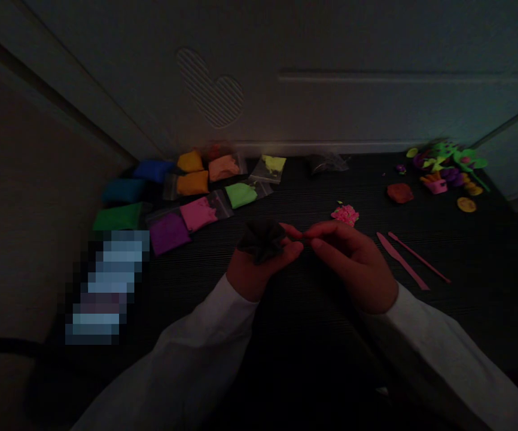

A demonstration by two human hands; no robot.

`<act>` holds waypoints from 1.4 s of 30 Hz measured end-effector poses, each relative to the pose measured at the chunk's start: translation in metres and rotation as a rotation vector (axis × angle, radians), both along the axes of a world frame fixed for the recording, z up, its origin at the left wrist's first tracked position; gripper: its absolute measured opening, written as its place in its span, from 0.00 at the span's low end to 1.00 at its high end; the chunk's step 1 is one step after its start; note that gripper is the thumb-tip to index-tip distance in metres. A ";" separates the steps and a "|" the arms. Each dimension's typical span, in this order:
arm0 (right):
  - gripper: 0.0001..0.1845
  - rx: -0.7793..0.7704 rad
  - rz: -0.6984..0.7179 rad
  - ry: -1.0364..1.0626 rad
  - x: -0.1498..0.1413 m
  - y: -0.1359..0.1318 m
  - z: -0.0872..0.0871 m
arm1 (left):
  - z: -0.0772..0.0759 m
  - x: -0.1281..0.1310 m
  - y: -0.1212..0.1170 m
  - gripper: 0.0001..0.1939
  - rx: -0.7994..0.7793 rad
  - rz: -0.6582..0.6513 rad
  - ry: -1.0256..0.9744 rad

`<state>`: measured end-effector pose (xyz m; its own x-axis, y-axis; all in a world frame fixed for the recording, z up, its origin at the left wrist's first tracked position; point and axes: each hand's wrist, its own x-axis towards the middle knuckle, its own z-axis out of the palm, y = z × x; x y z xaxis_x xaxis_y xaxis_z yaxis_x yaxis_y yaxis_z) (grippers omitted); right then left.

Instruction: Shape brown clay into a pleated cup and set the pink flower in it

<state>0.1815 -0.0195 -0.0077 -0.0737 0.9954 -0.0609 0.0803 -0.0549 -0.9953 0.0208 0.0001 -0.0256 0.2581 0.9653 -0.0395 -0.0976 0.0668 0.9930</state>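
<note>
My left hand (252, 269) is closed round a dark, crumpled lump of clay (261, 239), held above the dark floor mat (286, 197). My right hand (357, 263) reaches in from the right with its fingers pinched together at the tip of my left thumb. Whether anything sits in that pinch is too small and dim to tell. A small pink clay piece (345, 214) lies on the mat just beyond my right hand. Both sleeves are white.
Several bags of coloured clay (196, 197) lie in a cluster at the back left. Two pink modelling tools (402, 260) lie to the right. Finished clay figures (447, 170) and a red lump (400, 193) sit at the back right, by a white wall.
</note>
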 end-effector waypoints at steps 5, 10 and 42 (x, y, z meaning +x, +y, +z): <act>0.05 -0.001 -0.005 -0.006 0.001 0.000 0.001 | -0.002 0.000 0.000 0.10 0.053 -0.002 -0.002; 0.05 0.003 -0.005 -0.006 0.001 0.001 0.001 | -0.002 0.001 0.000 0.11 0.090 0.034 -0.005; 0.16 0.436 0.100 -0.297 -0.010 -0.011 0.000 | 0.002 0.009 -0.003 0.08 -0.413 -0.001 -0.547</act>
